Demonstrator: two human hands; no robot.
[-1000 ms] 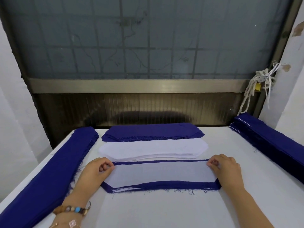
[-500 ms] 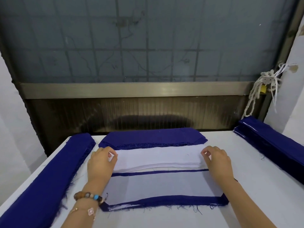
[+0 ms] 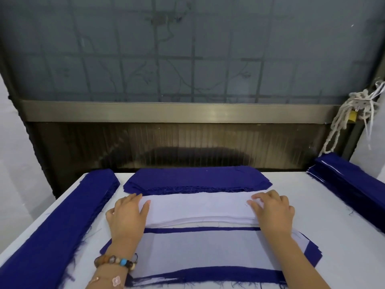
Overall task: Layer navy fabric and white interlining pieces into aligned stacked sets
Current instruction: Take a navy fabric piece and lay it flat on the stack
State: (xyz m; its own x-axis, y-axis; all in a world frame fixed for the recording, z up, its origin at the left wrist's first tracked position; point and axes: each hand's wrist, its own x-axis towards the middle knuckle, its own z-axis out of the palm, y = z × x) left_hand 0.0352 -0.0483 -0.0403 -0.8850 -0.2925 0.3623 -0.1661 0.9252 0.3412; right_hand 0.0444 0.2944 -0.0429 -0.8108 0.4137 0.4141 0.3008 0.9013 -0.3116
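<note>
Fingers (image 3: 143,205) on thick stack of white oblong interlining pieces (image 3: 200,207): my left hand (image 3: 127,215) flat, fingers together; right hand (image 3: 273,211) fingertips bent, grip unclear.

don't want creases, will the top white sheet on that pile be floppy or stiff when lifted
Probably floppy: the white sheet laid in front is thin enough that the navy piece shows through. Likely very light, so it may slide on the white pile. Lifting at both ends, where the left hand and right hand rest, should limit sagging.
</note>
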